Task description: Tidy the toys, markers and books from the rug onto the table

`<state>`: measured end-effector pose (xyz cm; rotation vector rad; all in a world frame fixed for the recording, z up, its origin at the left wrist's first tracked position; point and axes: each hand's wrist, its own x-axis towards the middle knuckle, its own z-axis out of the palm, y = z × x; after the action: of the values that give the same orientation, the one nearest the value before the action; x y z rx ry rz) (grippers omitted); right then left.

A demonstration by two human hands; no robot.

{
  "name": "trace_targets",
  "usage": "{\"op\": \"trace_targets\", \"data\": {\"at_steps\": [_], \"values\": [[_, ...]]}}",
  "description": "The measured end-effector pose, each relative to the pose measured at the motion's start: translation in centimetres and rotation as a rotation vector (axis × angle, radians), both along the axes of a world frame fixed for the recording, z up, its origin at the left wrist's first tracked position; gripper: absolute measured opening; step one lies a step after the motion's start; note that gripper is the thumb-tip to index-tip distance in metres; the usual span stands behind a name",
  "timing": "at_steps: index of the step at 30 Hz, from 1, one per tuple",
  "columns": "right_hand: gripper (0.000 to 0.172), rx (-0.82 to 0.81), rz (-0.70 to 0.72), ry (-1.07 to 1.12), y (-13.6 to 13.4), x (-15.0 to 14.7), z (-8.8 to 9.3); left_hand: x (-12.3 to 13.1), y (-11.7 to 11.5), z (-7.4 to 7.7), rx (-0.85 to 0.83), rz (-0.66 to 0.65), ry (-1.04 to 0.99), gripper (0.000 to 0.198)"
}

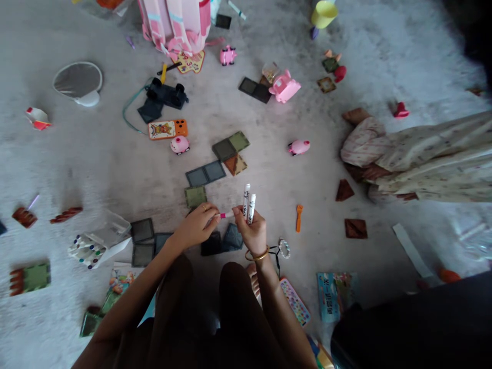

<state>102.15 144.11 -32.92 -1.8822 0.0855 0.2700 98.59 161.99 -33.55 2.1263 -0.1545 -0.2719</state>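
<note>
From here I see the left hand (199, 225) pinching a pink-and-white marker (227, 215) by its pink end, between the two hands. The right hand (251, 230) is wrapped around two white markers (246, 196), its thumb by the other end of the pink-and-white one. A see-through box (115, 226) with more markers (91, 252) lies on the floor (269, 169), left of the hands.

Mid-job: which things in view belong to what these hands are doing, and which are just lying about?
Belongs:
Slim pink-and-white marker, held between left hand and right hand
Two white cylindrical markers with black lettering, in right hand
Probably the clear-and-white marker box

Lying about:
Orange plastic fork
Pink fabric backpack
Pink rounded toy cars
Green square tile
</note>
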Motion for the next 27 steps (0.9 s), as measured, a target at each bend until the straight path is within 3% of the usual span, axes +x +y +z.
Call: {"op": "trace_targets", "data": {"at_steps": [9, 13, 16, 19, 23, 27], "values": [[0.032, 0.02, 0.042, -0.022, 0.4, -0.8, 0.9, -0.2, -0.2, 2.9, -0.195, 0.003, 0.151, 0.029], [0.04, 0.139, 0.075, 0.037, 1.5, 0.0, 0.9, -0.6, 0.0, 2.7, -0.439, 0.084, 0.223, 0.031], [0.046, 0.267, 0.201, 0.088, 4.2, 0.9, 1.0, -1.1, 1.2, 1.7, -0.669, 0.402, 0.314, 0.042], [0.049, 0.213, 0.443, 0.164, 7.8, 1.3, 2.0, -2.3, 3.2, 1.7, -0.89, 0.798, 0.263, 0.044], [0.05, 0.105, 0.845, 0.213, 13.2, 0.9, 3.8, -5.2, 5.7, 3.2, -1.215, 1.044, 0.114, 0.039], [0.045, 0.009, 1.206, 0.186, 19.1, -0.3, 4.7, -8.3, 8.2, 4.4, -1.279, 1.31, 0.027, 0.032]]}}
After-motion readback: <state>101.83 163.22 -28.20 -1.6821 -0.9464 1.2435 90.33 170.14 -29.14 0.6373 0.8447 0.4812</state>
